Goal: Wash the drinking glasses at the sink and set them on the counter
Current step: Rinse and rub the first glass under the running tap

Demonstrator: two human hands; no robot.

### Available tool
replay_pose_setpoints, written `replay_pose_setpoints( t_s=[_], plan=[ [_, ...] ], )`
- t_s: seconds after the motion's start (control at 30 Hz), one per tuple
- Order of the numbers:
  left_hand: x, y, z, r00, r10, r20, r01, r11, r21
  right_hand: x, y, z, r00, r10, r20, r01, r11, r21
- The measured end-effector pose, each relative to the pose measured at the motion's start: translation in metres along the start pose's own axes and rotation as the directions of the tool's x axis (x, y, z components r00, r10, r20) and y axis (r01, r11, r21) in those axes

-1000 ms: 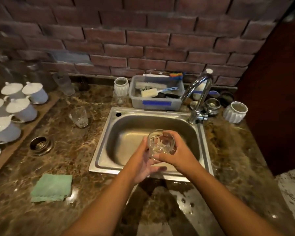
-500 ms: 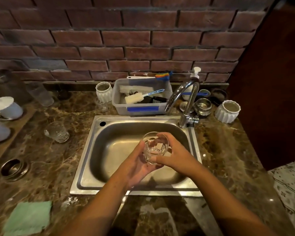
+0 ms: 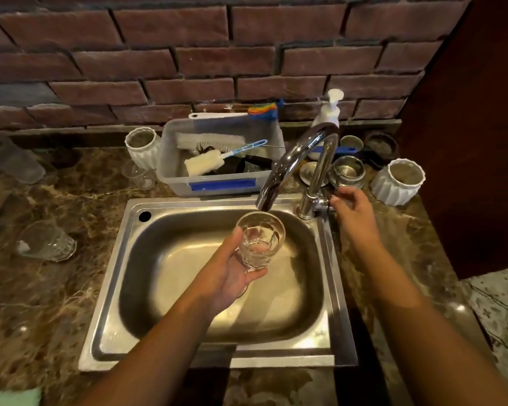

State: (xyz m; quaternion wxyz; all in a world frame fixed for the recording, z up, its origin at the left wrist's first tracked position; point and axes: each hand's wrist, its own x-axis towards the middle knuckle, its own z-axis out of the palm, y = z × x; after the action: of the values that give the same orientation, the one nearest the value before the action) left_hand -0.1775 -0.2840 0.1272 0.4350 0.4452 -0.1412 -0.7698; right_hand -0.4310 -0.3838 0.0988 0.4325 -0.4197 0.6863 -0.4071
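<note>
Left hand [image 3: 229, 276] holds glass [image 3: 260, 240] under faucet [image 3: 294, 162]; right hand [image 3: 353, 212] at tap handle.

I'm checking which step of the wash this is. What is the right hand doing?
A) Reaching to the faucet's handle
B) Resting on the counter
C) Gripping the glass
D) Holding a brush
A: the right hand is at the handle at the faucet base, while the left hand alone holds the glass.

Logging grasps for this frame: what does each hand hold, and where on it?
Left hand grips the drinking glass around its lower side. Right hand has its fingers at the faucet handle.
</note>
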Motion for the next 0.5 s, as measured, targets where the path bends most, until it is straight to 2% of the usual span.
replay_pose_setpoints(
  t_s=[0.17, 0.23, 0.3, 0.5],
  plan=[
    [0.017, -0.003, 0.003, 0.999, -0.015, 0.033, 0.015, 1.0, 0.003, 0.048, 0.022, 0.014, 0.991, 0.06, -0.116, -0.062, 0.998, -0.014],
    [0.02, -0.003, 0.002, 0.996, -0.014, 0.084, 0.013, 1.0, 0.008, 0.059, 0.027, 0.022, 0.991, 0.08, -0.105, -0.079, 0.997, 0.007],
    [0.023, -0.002, 0.0, 0.997, -0.008, 0.083, 0.006, 1.0, 0.025, 0.067, 0.03, 0.028, 0.994, 0.057, -0.091, -0.057, 0.998, 0.008],
    [0.027, 0.004, -0.005, 0.999, 0.008, 0.05, -0.011, 0.998, 0.057, 0.082, 0.032, 0.045, 0.986, -0.015, -0.166, 0.028, 0.997, 0.075]
  ],
)
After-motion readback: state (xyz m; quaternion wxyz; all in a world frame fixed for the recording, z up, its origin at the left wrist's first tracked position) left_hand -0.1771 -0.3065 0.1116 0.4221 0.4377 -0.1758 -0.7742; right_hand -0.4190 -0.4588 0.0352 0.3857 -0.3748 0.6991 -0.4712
